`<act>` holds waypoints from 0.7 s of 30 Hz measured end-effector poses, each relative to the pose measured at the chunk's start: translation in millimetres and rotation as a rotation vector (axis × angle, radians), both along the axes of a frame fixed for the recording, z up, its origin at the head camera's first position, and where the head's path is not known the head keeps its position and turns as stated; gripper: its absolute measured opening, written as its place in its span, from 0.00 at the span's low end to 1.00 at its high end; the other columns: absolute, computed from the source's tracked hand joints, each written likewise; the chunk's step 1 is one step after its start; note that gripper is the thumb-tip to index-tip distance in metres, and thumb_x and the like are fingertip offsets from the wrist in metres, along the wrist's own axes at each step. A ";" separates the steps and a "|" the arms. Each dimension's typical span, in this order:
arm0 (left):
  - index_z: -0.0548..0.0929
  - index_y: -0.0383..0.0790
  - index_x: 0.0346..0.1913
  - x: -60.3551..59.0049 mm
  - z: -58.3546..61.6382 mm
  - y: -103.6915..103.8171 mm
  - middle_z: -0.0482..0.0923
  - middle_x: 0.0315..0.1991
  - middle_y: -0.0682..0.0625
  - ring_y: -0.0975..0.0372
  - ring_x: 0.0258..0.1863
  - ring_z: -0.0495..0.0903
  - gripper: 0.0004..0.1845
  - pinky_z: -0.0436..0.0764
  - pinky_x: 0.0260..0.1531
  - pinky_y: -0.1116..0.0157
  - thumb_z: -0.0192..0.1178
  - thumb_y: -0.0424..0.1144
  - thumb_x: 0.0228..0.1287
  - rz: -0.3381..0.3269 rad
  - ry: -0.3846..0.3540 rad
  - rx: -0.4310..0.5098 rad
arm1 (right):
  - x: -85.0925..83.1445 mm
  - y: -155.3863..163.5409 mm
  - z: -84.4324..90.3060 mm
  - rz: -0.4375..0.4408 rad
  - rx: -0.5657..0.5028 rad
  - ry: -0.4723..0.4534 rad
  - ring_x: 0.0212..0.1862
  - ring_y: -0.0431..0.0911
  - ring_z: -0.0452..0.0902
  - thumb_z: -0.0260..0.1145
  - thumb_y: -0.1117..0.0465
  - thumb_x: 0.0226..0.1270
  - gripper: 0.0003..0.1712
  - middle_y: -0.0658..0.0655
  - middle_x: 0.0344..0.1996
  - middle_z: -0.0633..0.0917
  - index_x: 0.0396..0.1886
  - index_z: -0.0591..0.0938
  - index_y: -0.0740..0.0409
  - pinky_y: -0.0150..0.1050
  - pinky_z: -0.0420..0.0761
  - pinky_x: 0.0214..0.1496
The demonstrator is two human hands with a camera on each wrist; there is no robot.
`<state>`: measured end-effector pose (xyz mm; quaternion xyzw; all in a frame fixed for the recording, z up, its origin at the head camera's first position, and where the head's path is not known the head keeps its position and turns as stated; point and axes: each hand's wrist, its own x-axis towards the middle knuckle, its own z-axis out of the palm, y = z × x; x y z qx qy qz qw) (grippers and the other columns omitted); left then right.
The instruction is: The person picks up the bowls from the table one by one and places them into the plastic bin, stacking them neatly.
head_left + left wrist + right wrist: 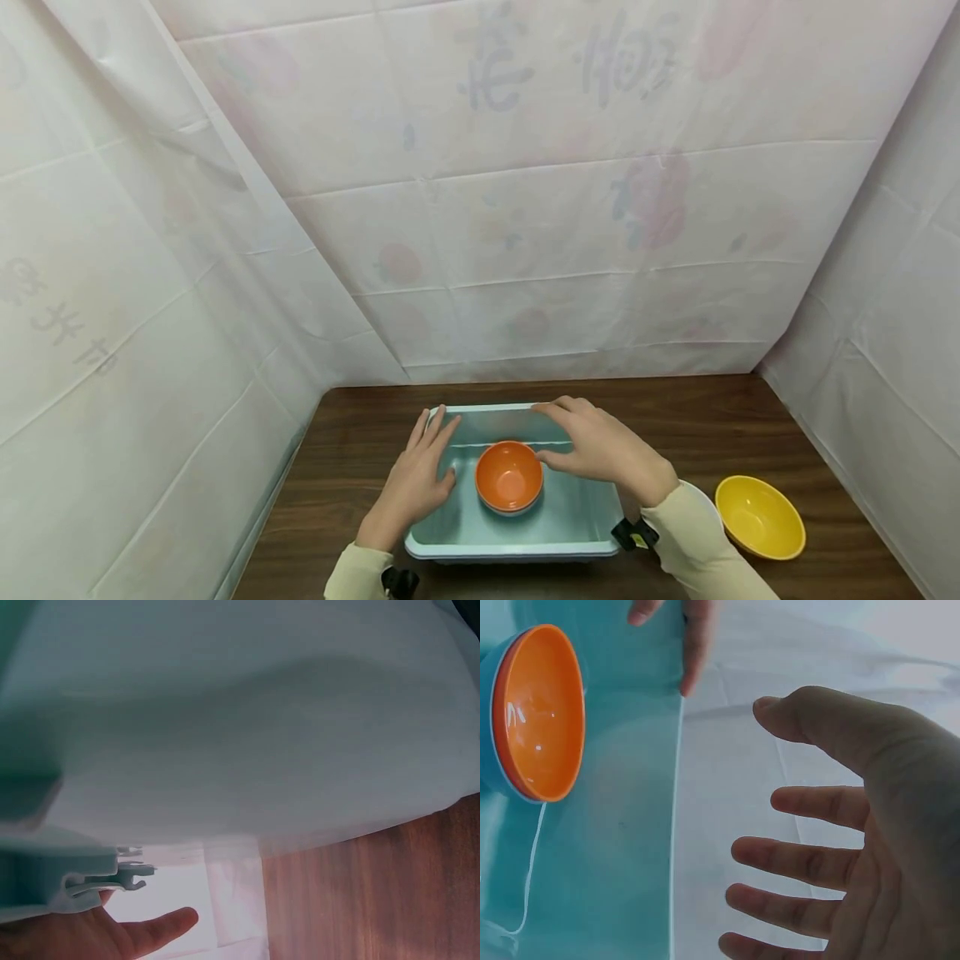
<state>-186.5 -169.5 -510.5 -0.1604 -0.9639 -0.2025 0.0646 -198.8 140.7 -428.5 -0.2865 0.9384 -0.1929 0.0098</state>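
Your right hand (855, 847) fills the wrist view, fingers spread and straight, holding nothing; it hovers over the far right part of the teal tub (517, 546), just beside the orange bowl (509, 475); that bowl sits nested on another bowl in the middle of the tub; your left hand (416, 483) lies flat with straight fingers on the tub's left rim; the tub stands on the wooden table (750, 425); a yellow bowl (759, 517) rests apart to the right.
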 end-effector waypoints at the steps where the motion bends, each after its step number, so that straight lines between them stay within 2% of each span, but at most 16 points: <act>1: 0.65 0.50 0.80 -0.2 0.2 0.3 0.50 0.84 0.49 0.48 0.84 0.46 0.42 0.77 0.62 0.39 0.68 0.38 0.64 -0.001 0.002 0.001 | 1.1 2.6 -0.5 -0.018 -0.010 0.003 0.62 0.56 0.78 0.73 0.42 0.66 0.39 0.58 0.64 0.79 0.73 0.75 0.48 0.58 0.81 0.60; 10: 0.65 0.50 0.79 0.8 -1.0 0.2 0.51 0.84 0.48 0.47 0.83 0.47 0.42 0.74 0.67 0.41 0.69 0.38 0.63 0.005 0.004 0.019 | 12.6 20.3 -11.0 -0.102 -0.123 0.051 0.63 0.56 0.76 0.74 0.43 0.65 0.38 0.58 0.64 0.78 0.71 0.76 0.51 0.56 0.82 0.59; 16: 0.65 0.49 0.79 1.2 -1.5 0.5 0.51 0.84 0.48 0.48 0.84 0.46 0.42 0.74 0.67 0.41 0.69 0.37 0.63 0.002 0.011 0.026 | 21.9 34.8 -18.9 -0.146 -0.142 0.106 0.59 0.55 0.77 0.75 0.45 0.64 0.36 0.59 0.61 0.79 0.69 0.78 0.51 0.56 0.84 0.55; 21: 0.66 0.49 0.79 2.0 -0.7 0.9 0.51 0.84 0.48 0.47 0.83 0.47 0.41 0.73 0.67 0.41 0.69 0.37 0.63 0.004 0.010 0.030 | 28.9 49.0 -23.8 -0.182 -0.169 0.139 0.60 0.57 0.76 0.75 0.46 0.64 0.36 0.58 0.61 0.79 0.69 0.78 0.49 0.59 0.83 0.56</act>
